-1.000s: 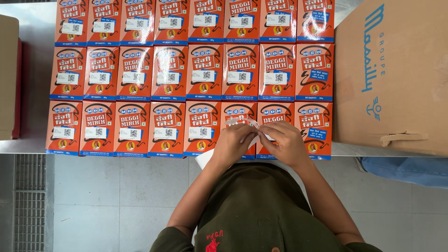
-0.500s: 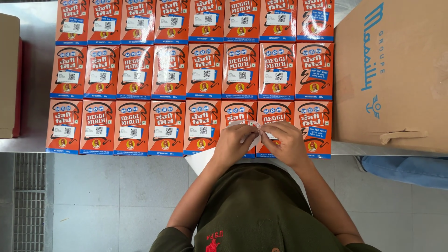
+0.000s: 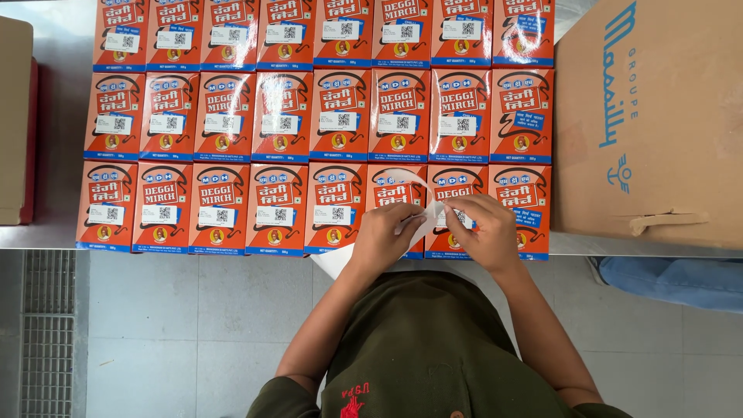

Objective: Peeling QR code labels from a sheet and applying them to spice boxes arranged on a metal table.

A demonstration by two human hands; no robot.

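Steel table (image 3: 46, 236) bears orange boxes (image 3: 220, 114); left hand (image 3: 385, 236) grips a white strip (image 3: 422, 203), right hand (image 3: 484, 228) presses a sticker (image 3: 458, 217).

Orange spice boxes (image 3: 280, 114): 24, three rows of eight. Cardboard cartons (image 3: 650, 116): 2. Hands: 2.

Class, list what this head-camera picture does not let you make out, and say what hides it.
1. Box under the right hand: its label area, covered by the hand.
2. White sticker strip: its lower end, behind the left hand.
3. Top row of orange boxes: cut by the upper edge.
4. Cardboard carton: cut by the right edge.
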